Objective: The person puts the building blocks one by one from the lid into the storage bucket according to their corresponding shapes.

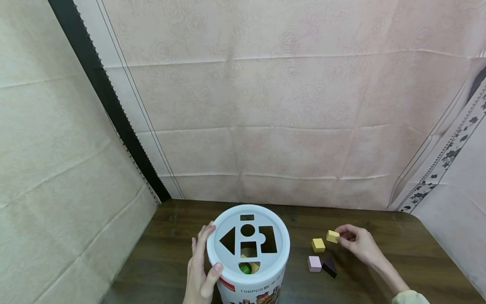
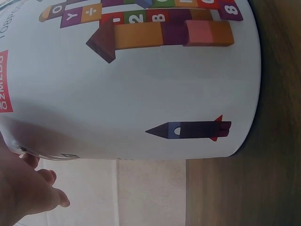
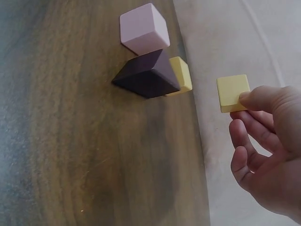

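Observation:
My right hand point(image 1: 358, 245) pinches a yellow block point(image 1: 333, 236) between thumb and fingers; it is raised off the table in the right wrist view. Near it on the table are another yellow block point(image 1: 318, 245), a pink block point(image 1: 314, 264) and a dark triangular block point(image 1: 329, 267). At the left, a large white bucket point(image 2: 117, 94) stands upright with a pale blue lid point(image 1: 238, 240) on it, cut with several shaped holes. My left hand point(image 1: 201, 266) rests against the bucket's side at the lid's rim, fingers fairly straight. Green and yellow blocks show through the front hole.
The brown wooden table point(image 1: 167, 253) bears everything. Pale patterned cloth point(image 1: 265, 105) hangs behind its far edge, with more cloth point(image 1: 68, 169) at the left and at the right point(image 1: 455, 236). Printed block pictures and letters cover part of the bucket.

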The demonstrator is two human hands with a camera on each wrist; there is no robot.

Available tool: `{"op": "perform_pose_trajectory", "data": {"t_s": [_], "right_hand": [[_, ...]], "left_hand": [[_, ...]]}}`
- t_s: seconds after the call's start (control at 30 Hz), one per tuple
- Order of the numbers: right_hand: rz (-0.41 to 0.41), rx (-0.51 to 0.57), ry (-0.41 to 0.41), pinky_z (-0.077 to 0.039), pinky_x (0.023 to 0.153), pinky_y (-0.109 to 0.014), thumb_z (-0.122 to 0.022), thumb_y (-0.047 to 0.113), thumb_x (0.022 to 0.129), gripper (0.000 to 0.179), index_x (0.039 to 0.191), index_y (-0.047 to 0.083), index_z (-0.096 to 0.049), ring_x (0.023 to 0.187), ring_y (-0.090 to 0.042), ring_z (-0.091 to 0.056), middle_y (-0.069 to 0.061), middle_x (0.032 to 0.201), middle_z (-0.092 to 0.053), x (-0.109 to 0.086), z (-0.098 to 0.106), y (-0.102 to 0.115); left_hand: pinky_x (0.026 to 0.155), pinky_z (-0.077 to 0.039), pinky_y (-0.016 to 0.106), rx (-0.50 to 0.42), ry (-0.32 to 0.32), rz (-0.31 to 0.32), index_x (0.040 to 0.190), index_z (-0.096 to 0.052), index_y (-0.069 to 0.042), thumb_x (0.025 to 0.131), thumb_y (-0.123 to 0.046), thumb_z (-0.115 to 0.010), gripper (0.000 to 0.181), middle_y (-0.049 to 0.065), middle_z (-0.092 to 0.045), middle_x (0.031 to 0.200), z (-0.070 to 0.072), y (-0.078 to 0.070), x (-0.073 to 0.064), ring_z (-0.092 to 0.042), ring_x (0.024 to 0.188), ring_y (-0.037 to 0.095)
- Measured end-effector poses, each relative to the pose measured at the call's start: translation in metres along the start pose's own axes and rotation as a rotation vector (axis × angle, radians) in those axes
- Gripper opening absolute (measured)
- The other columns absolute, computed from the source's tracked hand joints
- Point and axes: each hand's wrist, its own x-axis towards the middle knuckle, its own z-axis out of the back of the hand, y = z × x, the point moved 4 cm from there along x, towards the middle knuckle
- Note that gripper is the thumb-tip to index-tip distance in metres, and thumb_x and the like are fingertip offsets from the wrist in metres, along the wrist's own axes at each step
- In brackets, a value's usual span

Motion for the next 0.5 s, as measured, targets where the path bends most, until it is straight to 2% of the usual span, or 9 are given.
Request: {"op": "perform_pose_trajectory", "data": {"t_s": [0.27, 0.5], "right_hand": [[0.0, -0.005, 0.003, -0.05, 0.059, -0.026, -0.076, -0.001, 0.083, 0.019, 0.101, 0.002, -0.07, 0.07, -0.01, -0.062, -0.002, 0.083, -0.07, 0.002, 0.003, 0.008], [0.066, -0.005, -0.015, -0.049, 0.059, -0.026, -0.076, -0.002, 0.083, 0.018, 0.099, 0.003, -0.07, 0.07, -0.007, -0.061, 0.001, 0.082, -0.069, 0.007, 0.005, 0.016]], "left_hand": [[0.097, -0.005, 0.083, 0.003, 0.0, -0.017, 0.147, -0.049, -0.01, 0.082, -0.027, -0.056, 0.067, 0.008, -0.05, 0.148, 0.0, -0.001, 0.001, -0.034, 0.141, 0.036], [0.098, -0.004, 0.082, 0.003, -0.001, -0.012, 0.147, -0.05, -0.011, 0.083, -0.028, -0.057, 0.067, 0.007, -0.05, 0.148, 0.0, 0.0, 0.0, -0.034, 0.142, 0.033]]}}
